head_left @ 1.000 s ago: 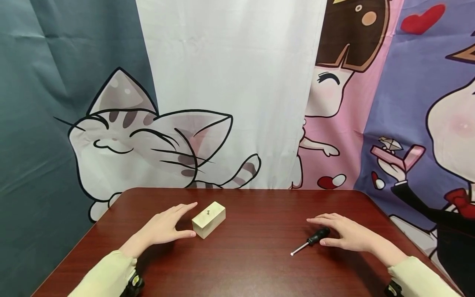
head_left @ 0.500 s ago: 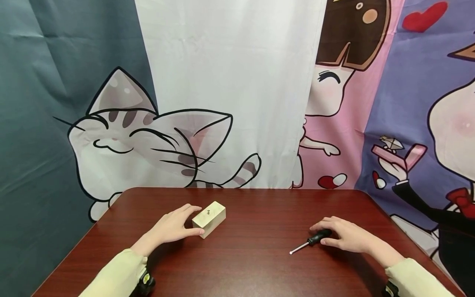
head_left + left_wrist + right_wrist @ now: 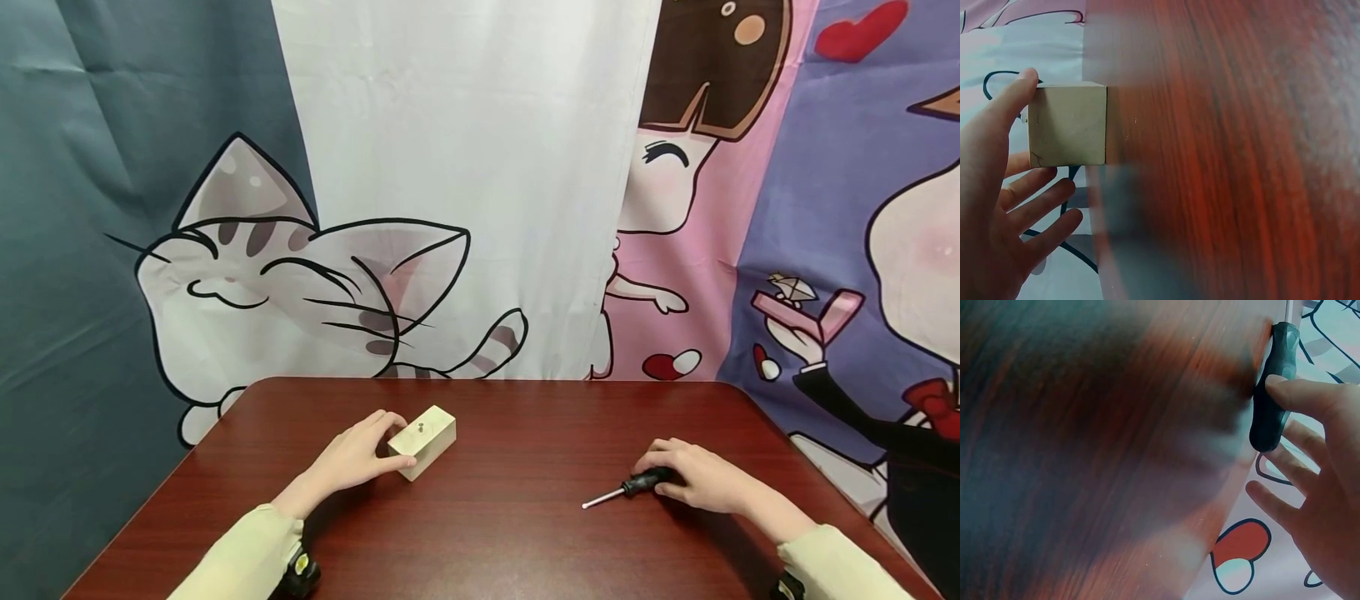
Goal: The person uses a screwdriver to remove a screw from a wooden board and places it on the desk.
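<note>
A pale wooden block (image 3: 429, 446) lies on the table with a small screw (image 3: 421, 427) standing in its top face. My left hand (image 3: 351, 457) grips the block's near end, thumb on one side and index finger on the other. In the left wrist view the block's square end (image 3: 1067, 127) shows between them, with the remaining fingers spread loosely below. Over on the right, my right hand (image 3: 699, 475) pinches the black handle of a screwdriver (image 3: 639, 482), its metal shaft pointing left. The right wrist view shows the thumb across the handle (image 3: 1277, 353); fingertips behind it are partly hidden.
The dark red wooden table (image 3: 517, 533) has rounded far corners. Behind its far edge hangs a printed curtain (image 3: 465, 108) with cartoon figures. Table surface lies between the block and the screwdriver.
My left hand has moved right and closed its thumb and index finger onto the block. My right hand's fingers have curled in on the screwdriver handle, and the screwdriver's tip has shifted slightly.
</note>
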### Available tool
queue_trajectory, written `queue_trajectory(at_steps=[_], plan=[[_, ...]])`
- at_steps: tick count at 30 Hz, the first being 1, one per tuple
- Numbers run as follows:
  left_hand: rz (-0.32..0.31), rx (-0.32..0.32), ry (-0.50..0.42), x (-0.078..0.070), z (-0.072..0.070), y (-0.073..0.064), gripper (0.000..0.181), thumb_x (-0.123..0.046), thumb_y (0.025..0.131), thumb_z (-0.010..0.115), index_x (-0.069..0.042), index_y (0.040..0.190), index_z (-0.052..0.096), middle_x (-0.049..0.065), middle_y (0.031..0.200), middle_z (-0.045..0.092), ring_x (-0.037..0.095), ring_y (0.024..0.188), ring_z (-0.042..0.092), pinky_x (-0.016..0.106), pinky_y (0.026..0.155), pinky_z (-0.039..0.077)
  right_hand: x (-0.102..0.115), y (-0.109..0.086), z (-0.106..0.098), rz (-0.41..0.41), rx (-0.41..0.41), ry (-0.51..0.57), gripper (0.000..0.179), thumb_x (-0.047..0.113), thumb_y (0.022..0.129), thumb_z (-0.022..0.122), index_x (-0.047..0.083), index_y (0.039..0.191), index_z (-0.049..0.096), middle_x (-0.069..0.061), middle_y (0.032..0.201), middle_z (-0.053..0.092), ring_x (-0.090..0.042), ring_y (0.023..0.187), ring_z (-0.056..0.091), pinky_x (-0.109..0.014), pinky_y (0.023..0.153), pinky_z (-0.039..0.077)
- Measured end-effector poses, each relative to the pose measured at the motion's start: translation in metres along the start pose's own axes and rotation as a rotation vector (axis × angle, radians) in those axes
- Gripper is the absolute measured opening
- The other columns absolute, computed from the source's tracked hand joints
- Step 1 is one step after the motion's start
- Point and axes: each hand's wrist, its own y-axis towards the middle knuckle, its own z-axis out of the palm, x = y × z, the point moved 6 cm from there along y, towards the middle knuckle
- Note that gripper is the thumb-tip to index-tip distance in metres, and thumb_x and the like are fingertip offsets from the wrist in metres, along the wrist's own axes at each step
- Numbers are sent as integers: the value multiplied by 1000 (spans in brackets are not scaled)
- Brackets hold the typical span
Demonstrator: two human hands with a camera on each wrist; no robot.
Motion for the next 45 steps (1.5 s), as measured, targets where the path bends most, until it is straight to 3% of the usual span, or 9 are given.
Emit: queue_trajectory(at_steps=[8,15,20,25,35,45], plan=[[14,-5,-58,2,4,-2,52,-57,80,75,-22,116,60,-13,98,57,2,85,53,20,69,46,-1,-1,2,-11,-3,16,34,16,82,78,34,109,67,18,98,60,-1,89,54,-26,70,48],[73,-6,-156,2,5,-2,50,-48,82,77,-15,117,60,-7,95,57,3,84,53,19,71,47,0,-1,3,0,-7,48,30,17,83,78,27,109,66,17,91,54,1,86,49,-18,70,40],[87,19,-225,2,7,-2,51,-44,83,77,-14,120,60,-2,97,59,3,81,56,19,70,50,0,-2,2,42,9,66,26,19,83,78,29,102,64,17,87,50,3,84,47,-16,70,35],[80,43,-287,2,9,-1,50,-40,84,78,-13,122,60,1,101,60,11,83,61,21,69,54,0,-2,1,52,3,91,25,21,83,78,31,99,62,16,85,49,4,82,46,-16,68,33],[95,84,-373,-5,12,1,46,-30,85,78,-12,123,59,5,111,61,14,91,64,22,73,58,3,-2,-7,26,-75,152,31,17,80,81,31,100,63,15,83,51,3,79,49,-14,65,36],[122,110,-410,-13,17,6,44,-27,87,76,-12,125,59,5,112,60,13,94,65,22,76,58,3,1,-16,47,-80,231,30,14,77,84,23,99,65,12,82,53,1,76,49,-12,60,39]])
